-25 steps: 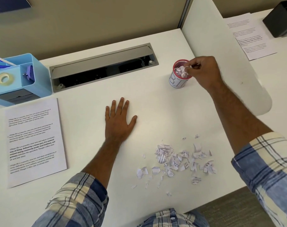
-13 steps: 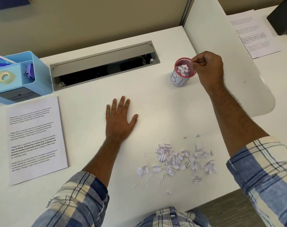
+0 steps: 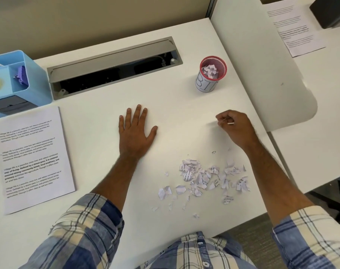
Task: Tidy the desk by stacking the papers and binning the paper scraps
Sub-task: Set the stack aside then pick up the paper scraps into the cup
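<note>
A heap of torn paper scraps [image 3: 206, 176] lies near the desk's front edge. The red-rimmed mesh cup labelled BIN [image 3: 211, 74] stands at the back right with scraps inside it. A stack of printed papers [image 3: 32, 158] lies at the left. My left hand [image 3: 136, 131] rests flat on the desk, fingers spread. My right hand [image 3: 235, 127] hovers between the bin and the heap with its fingers curled. I see no scrap plainly held, and a thin pale streak by its fingers is too blurred to identify.
A blue desk organiser [image 3: 12, 82] with tape stands at the back left. A grey cable tray [image 3: 115, 66] lies open along the back. A white divider panel [image 3: 262, 61] borders the right side. Beyond it, another printed sheet [image 3: 295, 28] and a black box [image 3: 332, 10] sit on the neighbouring desk.
My right hand has left the rim of the bin and come back toward me, now above the heap. My left hand has stayed flat in place.
</note>
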The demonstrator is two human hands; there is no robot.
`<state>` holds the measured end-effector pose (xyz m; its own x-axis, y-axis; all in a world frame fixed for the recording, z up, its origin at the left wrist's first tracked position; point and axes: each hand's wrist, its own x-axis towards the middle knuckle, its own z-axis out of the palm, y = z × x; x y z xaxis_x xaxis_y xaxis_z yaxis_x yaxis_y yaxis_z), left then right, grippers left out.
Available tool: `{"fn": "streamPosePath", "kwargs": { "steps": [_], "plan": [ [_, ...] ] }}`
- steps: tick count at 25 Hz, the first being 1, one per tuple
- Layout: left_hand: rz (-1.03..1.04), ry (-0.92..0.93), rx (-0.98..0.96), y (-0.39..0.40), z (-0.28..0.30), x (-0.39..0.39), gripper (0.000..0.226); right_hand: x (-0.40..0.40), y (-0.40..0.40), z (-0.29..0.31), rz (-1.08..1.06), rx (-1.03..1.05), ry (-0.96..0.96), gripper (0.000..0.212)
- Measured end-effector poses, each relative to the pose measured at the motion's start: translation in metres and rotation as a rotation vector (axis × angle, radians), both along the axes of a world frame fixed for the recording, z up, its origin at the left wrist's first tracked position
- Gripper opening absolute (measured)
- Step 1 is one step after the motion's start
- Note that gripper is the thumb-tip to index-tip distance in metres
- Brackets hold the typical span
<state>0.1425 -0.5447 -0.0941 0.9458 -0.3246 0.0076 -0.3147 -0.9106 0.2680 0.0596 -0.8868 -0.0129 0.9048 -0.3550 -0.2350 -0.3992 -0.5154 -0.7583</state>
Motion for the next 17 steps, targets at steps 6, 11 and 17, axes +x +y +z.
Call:
{"fn": "streamPosePath", "kwargs": {
  "steps": [6, 11, 17],
  "plan": [
    [0.002, -0.014, -0.015, -0.001, 0.000, -0.001, 0.072, -0.064, -0.009, -0.009, 0.107, -0.057, 0.200, 0.019],
    [0.009, -0.012, -0.010, -0.001, 0.000, -0.002, 0.072, -0.093, -0.015, -0.008, 0.235, 0.003, 0.236, 0.034],
    [0.011, -0.010, -0.007, -0.001, 0.002, -0.002, 0.072, -0.114, -0.015, -0.014, 0.378, -0.002, 0.315, 0.045]
  ]
}}
